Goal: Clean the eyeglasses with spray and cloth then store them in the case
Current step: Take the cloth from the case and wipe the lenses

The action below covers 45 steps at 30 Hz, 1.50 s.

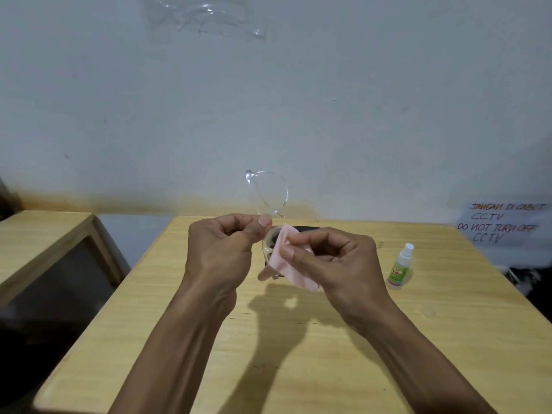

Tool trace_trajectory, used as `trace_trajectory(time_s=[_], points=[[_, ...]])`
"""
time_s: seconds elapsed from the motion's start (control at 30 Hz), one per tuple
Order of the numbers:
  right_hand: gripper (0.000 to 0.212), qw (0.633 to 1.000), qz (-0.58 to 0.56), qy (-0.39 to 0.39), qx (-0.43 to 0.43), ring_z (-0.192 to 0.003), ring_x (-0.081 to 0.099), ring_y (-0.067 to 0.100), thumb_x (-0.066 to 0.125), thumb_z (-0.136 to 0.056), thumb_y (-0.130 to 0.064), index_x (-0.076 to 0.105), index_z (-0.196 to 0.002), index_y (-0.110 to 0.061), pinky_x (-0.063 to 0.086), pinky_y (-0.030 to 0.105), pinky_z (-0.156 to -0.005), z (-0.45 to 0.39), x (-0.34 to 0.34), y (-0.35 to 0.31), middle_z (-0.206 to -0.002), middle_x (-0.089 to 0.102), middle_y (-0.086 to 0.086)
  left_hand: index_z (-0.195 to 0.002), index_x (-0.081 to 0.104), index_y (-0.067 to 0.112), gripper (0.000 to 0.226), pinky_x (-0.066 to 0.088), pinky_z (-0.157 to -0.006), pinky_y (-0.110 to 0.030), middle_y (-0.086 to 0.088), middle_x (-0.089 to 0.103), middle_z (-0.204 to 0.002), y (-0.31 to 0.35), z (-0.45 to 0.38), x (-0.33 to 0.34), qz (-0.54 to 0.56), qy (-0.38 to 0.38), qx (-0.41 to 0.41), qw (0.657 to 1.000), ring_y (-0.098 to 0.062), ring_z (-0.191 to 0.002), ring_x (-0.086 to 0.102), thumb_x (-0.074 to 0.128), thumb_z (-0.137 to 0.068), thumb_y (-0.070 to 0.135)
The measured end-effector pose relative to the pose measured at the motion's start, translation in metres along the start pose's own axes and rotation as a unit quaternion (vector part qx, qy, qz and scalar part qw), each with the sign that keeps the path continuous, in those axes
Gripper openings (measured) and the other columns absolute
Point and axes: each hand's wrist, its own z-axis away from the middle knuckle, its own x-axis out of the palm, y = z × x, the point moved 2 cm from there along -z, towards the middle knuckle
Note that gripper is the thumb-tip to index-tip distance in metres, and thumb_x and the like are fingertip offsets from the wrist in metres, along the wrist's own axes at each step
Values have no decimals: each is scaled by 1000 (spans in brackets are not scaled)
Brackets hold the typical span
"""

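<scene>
The left hand (227, 243) is closed in a pinch on the clear-framed, round-lens eyeglasses (268, 194), holding them upright above the light wooden tabletop (298, 354) so one lens stands free. The right hand (334, 258) pinches the pale pink cleaning cloth (286, 264) against the lower lens, apparently wiping. The small white spray bottle with green label (400, 267) stands to the right, within reach. A dark object behind the hands, possibly the case (307, 229), is mostly hidden.

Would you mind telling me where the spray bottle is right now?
The spray bottle stands upright on the wooden table, to the right of the right hand holding the pink cloth, untouched.
</scene>
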Motion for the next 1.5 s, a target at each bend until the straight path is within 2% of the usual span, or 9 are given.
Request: trace_trajectory(time_s=[0.2, 0.3, 0.6, 0.83, 0.97, 1.13, 1.3, 1.43, 1.5], points=[[13, 997, -75, 25, 2, -62, 72, 9, 79, -79, 4, 76, -79, -8, 55, 20, -63, -3, 9, -3, -68, 76, -1, -71, 69, -2, 13, 48, -43, -11, -7, 67, -59, 1, 10, 13, 51, -2, -16, 999, -9, -48, 63, 75, -81, 3], [14, 997, -69, 33, 5, -61, 70, 10, 80, -77, 4, 76, -78, -9, 55, 22, -65, -4, 13, -4, -67, 75, 0, -74, 71, -3, 13, 51, -44, -17, -15, 66, -65, 0, 11, 15, 44, 10, -8, 999, -16, -52, 62, 76, -81, 6], [21, 999, -16, 36, 12, -61, 72, 17, 85, -72, 5, 76, -75, -14, 60, 35, -66, -2, 19, -3, -71, 78, 6, -62, 67, 0, 21, 43, -35, -15, -4, 65, -51, 1, 14, 14, 51, 10, -24, 998, -9, -39, 57, 73, -83, 2], [8, 999, 21, 41, -7, -74, 78, 23, 83, -80, -10, 82, -87, -13, 62, 33, -70, 4, 8, -4, -81, 81, 5, -68, 71, 6, 15, 48, -57, -9, -2, 71, -64, -1, 5, 8, 29, 17, -20, 999, 0, -60, 67, 77, -81, 11], [18, 998, -49, 41, 22, -66, 71, 16, 78, -81, 2, 79, -77, -16, 57, 26, -65, -1, 12, -4, -74, 78, 3, -66, 68, 1, 17, 48, -43, -12, -2, 67, -54, 2, 11, 15, 70, 6, -28, 997, -4, -46, 64, 74, -82, 3], [20, 994, -99, 21, 49, -67, 69, 19, 77, -80, 4, 78, -76, -16, 56, 33, -70, -1, 16, -3, -72, 75, 3, -67, 69, 1, 17, 46, -38, -20, -4, 66, -53, 1, 9, 15, 58, 12, -29, 998, -13, -42, 59, 74, -83, 4], [22, 987, -132, 17, 92, -72, 71, 17, 78, -77, 5, 77, -74, -17, 55, 30, -74, -2, 10, 1, -77, 77, 8, -66, 69, 3, 15, 47, -46, -7, -7, 68, -63, -3, 8, 13, 47, 6, -23, 999, -3, -52, 64, 76, -79, 3], [19, 973, -187, -3, 132, -78, 71, 20, 79, -65, -7, 69, -81, -12, 53, 35, -78, -2, 10, 4, -80, 76, 8, -67, 68, 0, 16, 46, -40, -10, -8, 68, -59, -3, 11, 15, 53, 3, -26, 998, -4, -46, 63, 74, -81, 3], [22, 976, -173, -10, 134, -78, 71, 20, 79, -64, -11, 65, -82, -12, 50, 37, -76, -3, 9, 2, -80, 75, 7, -64, 68, 3, 19, 49, -46, -14, -3, 69, -56, -2, 10, 14, 48, 3, -27, 998, -3, -49, 65, 74, -81, 4]])
